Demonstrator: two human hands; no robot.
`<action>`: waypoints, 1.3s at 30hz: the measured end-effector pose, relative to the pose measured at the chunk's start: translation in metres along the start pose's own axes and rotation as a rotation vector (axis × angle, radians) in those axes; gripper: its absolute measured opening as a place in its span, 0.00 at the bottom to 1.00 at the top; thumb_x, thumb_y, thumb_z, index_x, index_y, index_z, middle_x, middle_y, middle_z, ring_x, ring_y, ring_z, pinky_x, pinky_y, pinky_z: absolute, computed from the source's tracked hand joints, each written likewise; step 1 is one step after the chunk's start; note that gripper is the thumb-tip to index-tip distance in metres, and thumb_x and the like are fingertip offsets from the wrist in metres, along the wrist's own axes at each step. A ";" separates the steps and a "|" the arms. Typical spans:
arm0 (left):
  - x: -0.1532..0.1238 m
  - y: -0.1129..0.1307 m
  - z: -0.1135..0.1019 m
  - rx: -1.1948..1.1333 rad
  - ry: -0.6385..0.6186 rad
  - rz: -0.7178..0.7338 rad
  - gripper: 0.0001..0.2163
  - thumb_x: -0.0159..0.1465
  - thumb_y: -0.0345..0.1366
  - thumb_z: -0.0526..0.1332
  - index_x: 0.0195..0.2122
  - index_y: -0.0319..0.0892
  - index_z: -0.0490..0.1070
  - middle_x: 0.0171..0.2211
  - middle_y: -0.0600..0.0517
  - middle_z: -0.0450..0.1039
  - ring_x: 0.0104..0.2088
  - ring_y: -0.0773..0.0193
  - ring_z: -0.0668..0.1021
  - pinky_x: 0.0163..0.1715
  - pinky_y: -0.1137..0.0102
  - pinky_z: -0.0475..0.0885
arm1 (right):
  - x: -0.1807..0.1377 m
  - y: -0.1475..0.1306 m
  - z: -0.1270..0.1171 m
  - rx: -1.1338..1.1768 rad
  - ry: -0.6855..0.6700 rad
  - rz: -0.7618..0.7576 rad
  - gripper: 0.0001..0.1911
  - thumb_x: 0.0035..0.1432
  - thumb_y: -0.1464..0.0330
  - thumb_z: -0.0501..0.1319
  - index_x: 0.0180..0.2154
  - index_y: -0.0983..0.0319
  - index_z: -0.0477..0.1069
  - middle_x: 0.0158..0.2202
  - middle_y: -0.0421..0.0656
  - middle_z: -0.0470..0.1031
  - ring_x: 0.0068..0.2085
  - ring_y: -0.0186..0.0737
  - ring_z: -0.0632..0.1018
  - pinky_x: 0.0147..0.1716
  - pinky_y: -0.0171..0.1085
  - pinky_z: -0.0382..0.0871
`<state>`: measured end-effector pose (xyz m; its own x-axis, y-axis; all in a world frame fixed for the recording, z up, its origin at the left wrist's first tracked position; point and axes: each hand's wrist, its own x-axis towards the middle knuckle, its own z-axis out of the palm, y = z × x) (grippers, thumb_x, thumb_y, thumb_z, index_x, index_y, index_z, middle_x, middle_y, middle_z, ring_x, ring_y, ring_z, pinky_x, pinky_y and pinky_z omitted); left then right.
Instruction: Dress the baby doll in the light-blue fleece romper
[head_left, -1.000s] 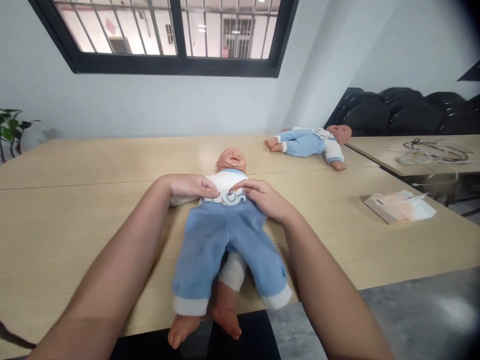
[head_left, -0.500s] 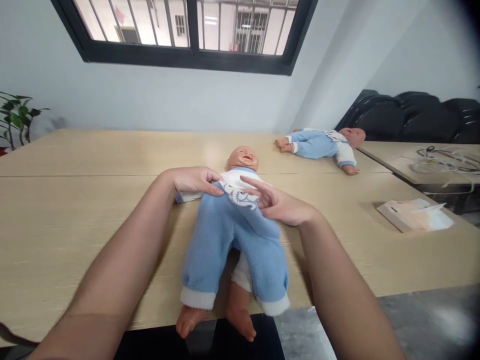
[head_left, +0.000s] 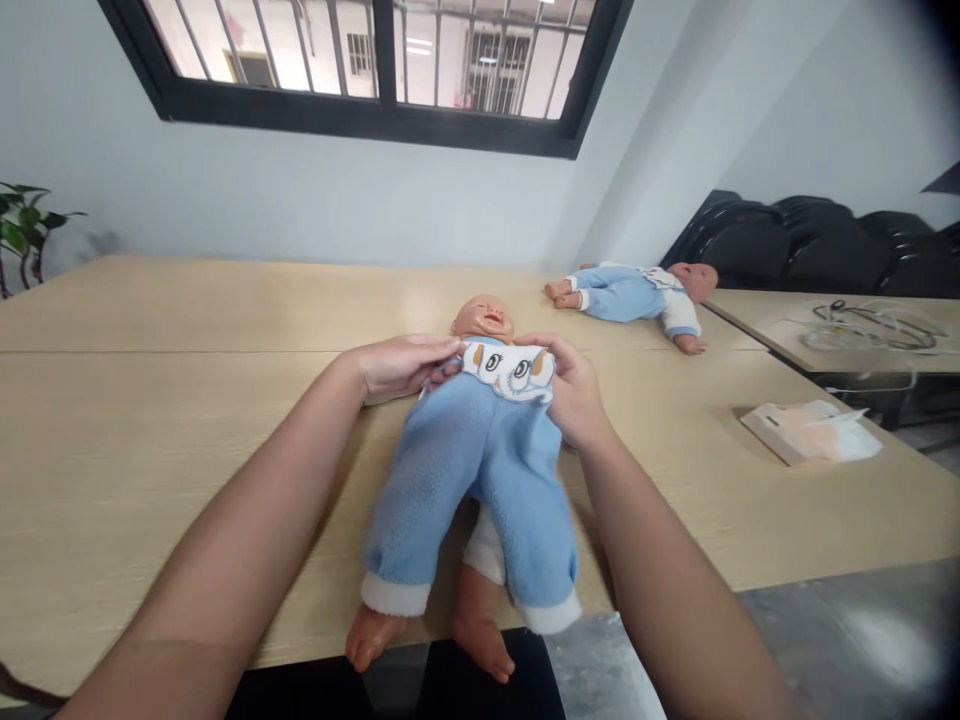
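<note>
A baby doll lies on its back on the table, its head away from me and its feet over the near edge. Light blue fleece trousers with white cuffs lie over its front. One foot comes out of the left cuff; the other leg shows between the two trouser legs, outside the right one. The white waist panel, with embroidered eyes, is spread across the doll's chest. My left hand pinches the panel's left edge, and my right hand is closed on its right edge.
A second doll in similar clothes lies at the back right of the wooden table. A tissue pack rests on the right side. Cables lie on another table, before stacked black chairs. A plant stands far left.
The waist panel, folded down before, has been pulled up and opened flat over the chest. My right hand has moved from the panel's middle to its right edge and closed on it.
</note>
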<state>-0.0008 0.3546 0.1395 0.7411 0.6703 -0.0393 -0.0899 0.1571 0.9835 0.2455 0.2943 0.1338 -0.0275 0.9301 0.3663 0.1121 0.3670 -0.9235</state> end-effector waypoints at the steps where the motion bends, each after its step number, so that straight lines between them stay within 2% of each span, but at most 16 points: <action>1: 0.002 0.001 -0.002 -0.016 0.015 0.037 0.16 0.61 0.49 0.71 0.42 0.42 0.78 0.29 0.52 0.71 0.28 0.68 0.72 0.30 0.72 0.70 | 0.000 0.000 -0.001 0.043 -0.016 0.061 0.12 0.58 0.61 0.68 0.44 0.56 0.76 0.42 0.43 0.81 0.40 0.42 0.79 0.42 0.41 0.74; 5: -0.001 0.003 -0.017 -0.061 0.100 0.098 0.19 0.62 0.45 0.71 0.51 0.42 0.76 0.21 0.60 0.58 0.21 0.72 0.61 0.24 0.74 0.63 | 0.001 0.005 -0.013 0.179 -0.152 0.245 0.16 0.56 0.59 0.72 0.44 0.58 0.76 0.30 0.39 0.78 0.32 0.38 0.77 0.33 0.35 0.72; 8: -0.009 0.000 -0.029 -0.008 0.100 0.007 0.18 0.64 0.50 0.68 0.45 0.40 0.78 0.16 0.62 0.51 0.18 0.71 0.56 0.22 0.73 0.60 | 0.003 0.013 -0.020 0.299 -0.206 0.211 0.21 0.53 0.61 0.72 0.49 0.57 0.75 0.30 0.38 0.76 0.32 0.37 0.77 0.34 0.35 0.73; 10: -0.014 -0.003 -0.035 0.042 0.043 -0.066 0.18 0.63 0.51 0.68 0.31 0.40 0.76 0.14 0.60 0.52 0.18 0.71 0.57 0.22 0.73 0.60 | 0.005 0.018 -0.021 0.261 -0.185 0.132 0.24 0.54 0.63 0.70 0.52 0.55 0.73 0.32 0.38 0.76 0.33 0.38 0.77 0.36 0.37 0.73; 13: -0.016 -0.005 -0.035 0.122 0.005 -0.114 0.25 0.63 0.55 0.66 0.20 0.41 0.66 0.15 0.57 0.56 0.19 0.69 0.62 0.24 0.72 0.63 | 0.007 0.022 -0.015 -0.109 -0.096 -0.124 0.21 0.54 0.70 0.65 0.51 0.56 0.75 0.35 0.40 0.75 0.37 0.41 0.76 0.39 0.40 0.73; 15: -0.013 -0.004 -0.027 0.185 0.047 -0.075 0.26 0.65 0.59 0.63 0.23 0.40 0.69 0.20 0.53 0.65 0.23 0.67 0.68 0.28 0.71 0.67 | 0.008 0.023 -0.009 -0.365 -0.032 -0.315 0.18 0.54 0.72 0.62 0.47 0.57 0.78 0.38 0.43 0.76 0.40 0.43 0.76 0.44 0.43 0.72; 17: -0.008 -0.001 -0.012 0.226 0.116 0.039 0.25 0.65 0.60 0.61 0.35 0.39 0.76 0.33 0.48 0.77 0.33 0.64 0.76 0.37 0.70 0.71 | 0.007 0.022 -0.002 -0.441 0.022 -0.386 0.17 0.54 0.73 0.60 0.45 0.58 0.79 0.41 0.44 0.78 0.42 0.43 0.76 0.46 0.44 0.71; 20: 0.002 0.003 0.016 0.296 0.132 0.192 0.30 0.65 0.59 0.62 0.59 0.42 0.70 0.56 0.42 0.75 0.51 0.57 0.78 0.50 0.65 0.72 | 0.005 0.021 0.005 -0.281 0.064 -0.209 0.14 0.53 0.70 0.59 0.41 0.59 0.78 0.37 0.42 0.79 0.36 0.41 0.75 0.38 0.39 0.70; 22: 0.008 0.007 0.033 0.490 0.060 0.217 0.34 0.62 0.59 0.65 0.64 0.43 0.66 0.61 0.41 0.72 0.57 0.53 0.76 0.55 0.63 0.70 | 0.002 0.019 0.006 -0.149 0.033 -0.034 0.07 0.55 0.67 0.58 0.32 0.60 0.75 0.26 0.39 0.74 0.28 0.38 0.71 0.29 0.36 0.66; 25: 0.011 0.012 0.050 0.896 -0.050 0.167 0.35 0.55 0.60 0.70 0.58 0.44 0.72 0.56 0.46 0.76 0.53 0.52 0.77 0.54 0.64 0.69 | 0.000 0.016 0.002 0.057 -0.096 0.114 0.13 0.59 0.62 0.58 0.24 0.60 0.69 0.16 0.35 0.61 0.21 0.34 0.62 0.25 0.34 0.59; 28: 0.006 0.019 0.052 1.050 -0.138 0.049 0.27 0.58 0.60 0.66 0.49 0.44 0.78 0.43 0.51 0.81 0.42 0.56 0.79 0.47 0.67 0.71 | -0.002 0.009 -0.005 0.257 -0.273 0.216 0.08 0.56 0.63 0.64 0.34 0.61 0.74 0.17 0.32 0.59 0.21 0.31 0.61 0.25 0.31 0.59; 30: 0.001 0.022 0.046 0.956 -0.156 0.016 0.23 0.63 0.58 0.63 0.46 0.43 0.79 0.41 0.51 0.81 0.42 0.57 0.79 0.47 0.67 0.71 | -0.003 0.006 -0.011 0.301 -0.366 0.280 0.14 0.53 0.62 0.69 0.41 0.60 0.76 0.23 0.34 0.67 0.24 0.31 0.66 0.27 0.30 0.63; 32: -0.003 0.023 0.038 0.719 -0.109 0.012 0.21 0.65 0.55 0.62 0.47 0.43 0.78 0.44 0.49 0.82 0.46 0.57 0.80 0.50 0.68 0.72 | -0.005 0.004 -0.016 0.304 -0.477 0.337 0.22 0.52 0.56 0.73 0.45 0.61 0.76 0.30 0.38 0.74 0.28 0.32 0.71 0.29 0.31 0.66; 35: -0.007 0.018 0.027 0.311 0.014 -0.033 0.20 0.63 0.50 0.65 0.49 0.41 0.78 0.45 0.46 0.83 0.47 0.56 0.81 0.50 0.66 0.75 | -0.010 0.006 -0.019 0.338 -0.649 0.386 0.31 0.45 0.48 0.76 0.42 0.64 0.78 0.28 0.38 0.73 0.27 0.32 0.70 0.27 0.31 0.65; 37: -0.008 0.012 0.022 0.146 0.060 -0.050 0.22 0.60 0.50 0.68 0.49 0.40 0.78 0.45 0.44 0.83 0.46 0.54 0.83 0.50 0.64 0.77 | -0.013 0.008 -0.017 0.354 -0.634 0.349 0.28 0.42 0.50 0.78 0.35 0.65 0.77 0.26 0.37 0.72 0.25 0.31 0.68 0.26 0.31 0.63; 39: -0.009 0.009 0.022 0.084 0.027 -0.026 0.27 0.58 0.54 0.69 0.52 0.39 0.77 0.48 0.43 0.82 0.48 0.52 0.83 0.52 0.63 0.77 | -0.015 0.010 -0.010 0.371 -0.508 0.297 0.22 0.44 0.55 0.78 0.31 0.63 0.76 0.25 0.37 0.73 0.25 0.31 0.70 0.28 0.31 0.65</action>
<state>0.0067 0.3341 0.1530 0.7240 0.6864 -0.0682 -0.0142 0.1137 0.9934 0.2567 0.2838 0.1205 -0.5199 0.8508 0.0765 -0.1577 -0.0077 -0.9875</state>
